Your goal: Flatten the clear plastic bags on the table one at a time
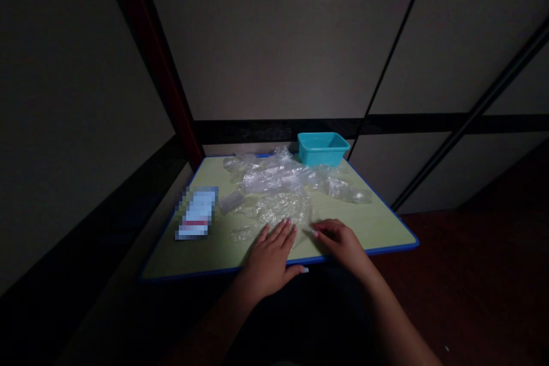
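A crinkled clear plastic bag (pixel 278 206) lies spread near the front of the small table. My left hand (pixel 271 254) rests palm down on its near part, fingers stretched out and thumb pointing right. At the bag's right edge, my right hand (pixel 341 241) has its thumb and forefinger drawn together on the thin plastic. Behind this bag is a heap of more crumpled clear plastic bags (pixel 274 177), reaching toward the right side. A small folded piece of clear plastic (pixel 241 233) lies left of my left hand.
The pale yellow table top (pixel 364 226) has a blue edge. A turquoise plastic basin (pixel 323 151) stands at the back right. On the left lie a phone-like flat object (pixel 198 213), blurred out, and a small translucent whitish piece (pixel 231 202). Panelled walls (pixel 278 57) rise behind the table.
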A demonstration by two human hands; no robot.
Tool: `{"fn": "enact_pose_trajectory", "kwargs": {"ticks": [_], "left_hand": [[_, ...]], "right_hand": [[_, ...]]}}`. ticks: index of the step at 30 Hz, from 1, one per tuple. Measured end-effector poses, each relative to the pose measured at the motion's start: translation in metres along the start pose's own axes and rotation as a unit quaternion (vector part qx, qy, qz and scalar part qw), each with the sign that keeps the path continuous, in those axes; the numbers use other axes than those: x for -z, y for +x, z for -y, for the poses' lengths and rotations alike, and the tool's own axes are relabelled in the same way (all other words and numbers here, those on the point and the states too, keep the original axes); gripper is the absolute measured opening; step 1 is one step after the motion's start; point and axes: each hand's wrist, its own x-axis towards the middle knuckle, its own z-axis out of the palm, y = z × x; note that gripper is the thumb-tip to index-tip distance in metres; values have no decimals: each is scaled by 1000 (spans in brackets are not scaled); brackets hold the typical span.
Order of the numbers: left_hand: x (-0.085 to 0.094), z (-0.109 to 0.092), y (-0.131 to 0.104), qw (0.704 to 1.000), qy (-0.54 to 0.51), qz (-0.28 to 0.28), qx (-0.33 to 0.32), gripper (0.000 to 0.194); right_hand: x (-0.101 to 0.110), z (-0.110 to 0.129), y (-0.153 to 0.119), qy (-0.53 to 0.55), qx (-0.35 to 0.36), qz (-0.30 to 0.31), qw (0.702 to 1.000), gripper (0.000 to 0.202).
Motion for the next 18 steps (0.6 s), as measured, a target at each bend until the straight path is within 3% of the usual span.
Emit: {"fn": "enact_pose_trajectory", "kwargs": {"ticks": [4,10,15,18], "left_hand": [[3,-1,0,1000,8,4,-2,78],[19,10,-3,1000,-4,7,-2,88],[19,25,-4,998,-12,55,-4,97],[15,28,-5,997,-14,69,-4,100]], "right_hand": [[3,4,-8,-137,12,-10,990,32],[-3,15,-40,-305,-1,-96,947,54],[-22,37,-52,-303,56,43,950,62],[-31,46,-48,-288,69,91,951,60]]}}
